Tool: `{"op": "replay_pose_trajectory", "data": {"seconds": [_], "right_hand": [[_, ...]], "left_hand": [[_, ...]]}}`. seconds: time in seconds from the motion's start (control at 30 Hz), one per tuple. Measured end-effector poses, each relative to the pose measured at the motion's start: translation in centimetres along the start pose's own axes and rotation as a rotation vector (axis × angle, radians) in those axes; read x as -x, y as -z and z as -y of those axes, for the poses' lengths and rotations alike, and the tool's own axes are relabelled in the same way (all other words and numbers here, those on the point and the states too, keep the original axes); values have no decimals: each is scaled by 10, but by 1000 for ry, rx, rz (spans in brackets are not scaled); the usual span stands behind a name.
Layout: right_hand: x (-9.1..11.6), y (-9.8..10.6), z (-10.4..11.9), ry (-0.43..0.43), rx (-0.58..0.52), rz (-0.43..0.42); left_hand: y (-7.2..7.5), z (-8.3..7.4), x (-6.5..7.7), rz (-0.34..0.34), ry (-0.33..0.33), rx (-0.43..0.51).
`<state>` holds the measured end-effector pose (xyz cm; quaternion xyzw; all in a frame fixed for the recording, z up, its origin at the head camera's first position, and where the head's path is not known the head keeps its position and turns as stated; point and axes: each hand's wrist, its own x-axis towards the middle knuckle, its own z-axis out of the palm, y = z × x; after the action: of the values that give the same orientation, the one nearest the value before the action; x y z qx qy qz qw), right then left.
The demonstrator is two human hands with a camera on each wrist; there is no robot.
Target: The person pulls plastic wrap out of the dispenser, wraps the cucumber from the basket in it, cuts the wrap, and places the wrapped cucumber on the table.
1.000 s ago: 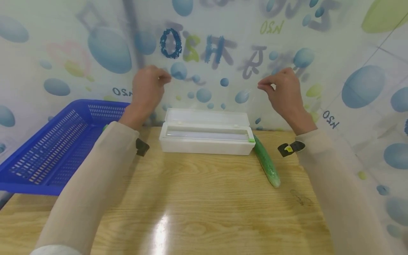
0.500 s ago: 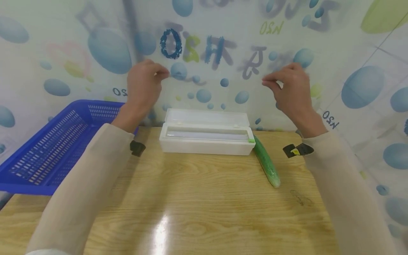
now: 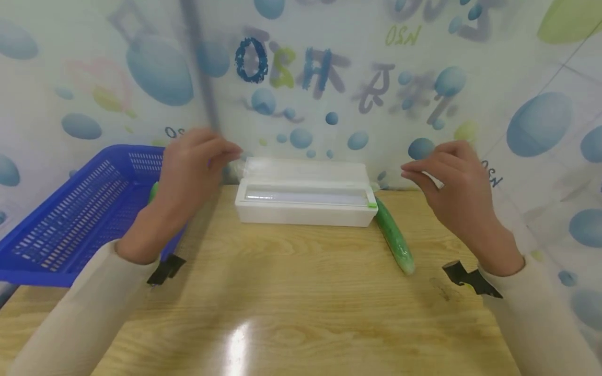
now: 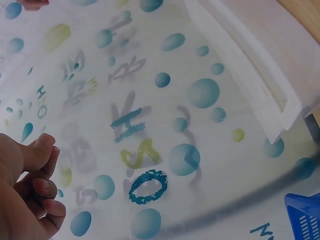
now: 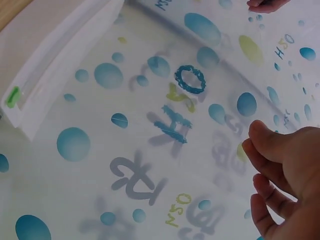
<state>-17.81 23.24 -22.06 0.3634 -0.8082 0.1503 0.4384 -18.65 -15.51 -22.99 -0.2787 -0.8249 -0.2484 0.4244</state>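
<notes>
Both hands are raised on either side of a white cling film box (image 3: 305,214), thumb and fingertips pinched together. My left hand (image 3: 185,180) is near the blue basket, and my right hand (image 3: 458,193) is above and right of the cucumber (image 3: 394,236). A thin, nearly invisible sheet of cling film (image 3: 239,168) spans between them, showing only as faint wrinkles and glints by the box's ends. The box's lid (image 3: 305,171) stands raised at the back, with a pale roll (image 3: 305,197) inside and a green slider (image 3: 371,205) at its right end. The cucumber has a shiny wrapped surface.
A blue plastic basket (image 3: 101,151) stands on the left of the wooden table (image 3: 301,292), with something green (image 3: 153,191) partly hidden behind the left hand. A patterned, sheet-covered wall (image 3: 301,115) rises directly behind the box.
Both hands have come down from high in front of the wall and moved farther apart, still pinching. The box, cucumber and basket have stayed in place.
</notes>
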Motion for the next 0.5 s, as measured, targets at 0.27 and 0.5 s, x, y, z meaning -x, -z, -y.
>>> {"op": "replay_pose_trajectory", "data": {"seconds": [0.27,0.5], "right_hand": [[31,5,18,27,-54,-12],[52,9,31,86,-95,40]], "left_hand": [[9,-16,34,11,-111,50],[14,-27,71,70,-182,104]]}}
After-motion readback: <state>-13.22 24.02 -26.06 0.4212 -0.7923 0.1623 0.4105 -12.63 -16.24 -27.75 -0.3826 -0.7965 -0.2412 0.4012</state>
